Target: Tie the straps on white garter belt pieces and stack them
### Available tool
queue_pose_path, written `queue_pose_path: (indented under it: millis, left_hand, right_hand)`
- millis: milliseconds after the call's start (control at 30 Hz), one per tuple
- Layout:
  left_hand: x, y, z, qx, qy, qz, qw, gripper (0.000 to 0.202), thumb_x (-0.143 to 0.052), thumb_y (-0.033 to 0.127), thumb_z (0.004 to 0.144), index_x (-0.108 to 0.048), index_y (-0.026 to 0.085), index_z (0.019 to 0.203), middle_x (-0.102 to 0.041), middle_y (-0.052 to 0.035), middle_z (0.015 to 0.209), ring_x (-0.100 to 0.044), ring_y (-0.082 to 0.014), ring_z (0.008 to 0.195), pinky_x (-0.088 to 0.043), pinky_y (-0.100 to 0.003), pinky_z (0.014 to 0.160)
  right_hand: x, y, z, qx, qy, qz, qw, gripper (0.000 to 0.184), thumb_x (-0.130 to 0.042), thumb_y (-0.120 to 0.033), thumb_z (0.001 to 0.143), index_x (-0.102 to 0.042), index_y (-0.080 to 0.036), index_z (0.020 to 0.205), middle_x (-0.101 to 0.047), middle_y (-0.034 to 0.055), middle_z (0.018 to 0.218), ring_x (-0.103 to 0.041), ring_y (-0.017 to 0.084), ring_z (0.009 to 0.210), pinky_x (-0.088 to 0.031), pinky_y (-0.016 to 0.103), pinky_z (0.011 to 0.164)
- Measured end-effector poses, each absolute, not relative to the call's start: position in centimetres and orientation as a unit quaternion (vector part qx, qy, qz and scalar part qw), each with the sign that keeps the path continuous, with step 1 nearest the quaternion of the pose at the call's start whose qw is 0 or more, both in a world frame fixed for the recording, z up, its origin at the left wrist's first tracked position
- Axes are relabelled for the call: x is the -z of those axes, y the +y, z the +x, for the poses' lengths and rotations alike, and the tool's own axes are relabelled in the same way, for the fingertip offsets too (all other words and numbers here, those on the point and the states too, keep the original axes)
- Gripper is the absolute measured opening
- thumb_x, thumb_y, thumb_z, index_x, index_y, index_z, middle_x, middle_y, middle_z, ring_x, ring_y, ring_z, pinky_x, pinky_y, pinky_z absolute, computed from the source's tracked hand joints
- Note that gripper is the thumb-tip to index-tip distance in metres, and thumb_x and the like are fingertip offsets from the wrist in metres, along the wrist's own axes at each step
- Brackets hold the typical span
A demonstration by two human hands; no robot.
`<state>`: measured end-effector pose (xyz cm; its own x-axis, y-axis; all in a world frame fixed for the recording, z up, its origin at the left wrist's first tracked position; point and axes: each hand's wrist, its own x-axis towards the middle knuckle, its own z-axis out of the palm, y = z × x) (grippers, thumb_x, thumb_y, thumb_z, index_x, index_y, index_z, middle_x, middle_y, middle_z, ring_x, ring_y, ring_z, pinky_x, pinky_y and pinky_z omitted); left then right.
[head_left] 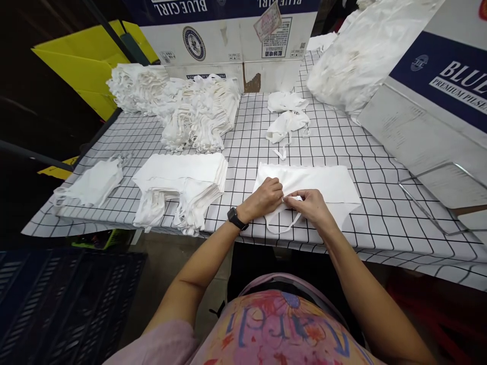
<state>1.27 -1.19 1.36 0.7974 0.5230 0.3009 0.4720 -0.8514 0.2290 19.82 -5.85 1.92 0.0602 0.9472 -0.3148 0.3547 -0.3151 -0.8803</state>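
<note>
Fingers of the left hand point(266, 196) and the right hand point(310, 205) were closed together on the white garment point(327, 178), pinching it near its looped strap point(279, 232), just right of the frame's centre on the checked bench point(242, 152). From my remote feed, I judged this piece partway handled: spread, not yet released. The neat stack point(180, 167) left of centre looked either done or waiting; I couldn't tell which. The heap point(211, 109), upper left, lay untouched.

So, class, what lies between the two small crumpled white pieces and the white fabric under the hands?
In the head view: a small white strip, lying on the checked cloth.
</note>
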Motion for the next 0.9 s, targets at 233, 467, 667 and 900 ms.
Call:
queue_pose_path:
  millis: [233,467,667,900]
  left_hand:
    - [-0.7,-1.1,1.2,-0.233,0.280,0.924,0.118,0.021,-0.056,0.017,0.101,-0.067,0.016,0.083,-0.067,-0.0051,0.086,-0.057,-0.0191,0.090,-0.048,-0.036,0.083]
    - [0.0,-1.2,1.1,-0.296,0.314,0.889,0.156,0.008,-0.066,0.016,0.095,-0.069,0.017,0.088,-0.070,-0.0037,0.088,-0.060,-0.0173,0.090,-0.051,-0.034,0.083]
    - [-0.4,-1.1,1.4,-0.262,0.303,0.908,0.122,0.011,-0.063,0.014,0.094,-0.066,0.017,0.084,-0.068,-0.0046,0.086,-0.058,-0.0189,0.089,-0.049,-0.036,0.081]
    - [-0.5,-1.1,1.7,-0.254,0.281,0.923,0.066,0.018,-0.055,0.011,0.096,-0.061,0.017,0.080,-0.065,-0.0058,0.084,-0.055,-0.0193,0.088,-0.047,-0.036,0.080]
  right_hand:
    - [-2.4,-6.1,19.3,-0.520,-0.406,-0.654,0.369,0.028,-0.078,-0.039,0.066,-0.076,-0.012,0.072,-0.056,-0.0011,0.053,-0.045,0.011,0.055,-0.037,0.026,0.055]
    - [-3.7,-6.2,19.4,-0.542,-0.413,-0.632,0.370,0.026,-0.076,-0.037,0.068,-0.066,-0.015,0.058,-0.050,-0.0029,0.052,-0.036,0.008,0.052,-0.030,0.026,0.052]
    - [-3.5,-6.0,19.5,-0.565,-0.399,-0.625,0.362,0.023,-0.077,-0.035,0.065,-0.070,-0.013,0.062,-0.049,-0.0035,0.051,-0.036,0.008,0.052,-0.029,0.026,0.052]
    - [-3.4,-6.0,19.4,-0.546,-0.398,-0.645,0.358,0.021,-0.075,-0.033,0.066,-0.069,-0.014,0.060,-0.048,-0.0033,0.050,-0.037,0.008,0.051,-0.029,0.026,0.051]
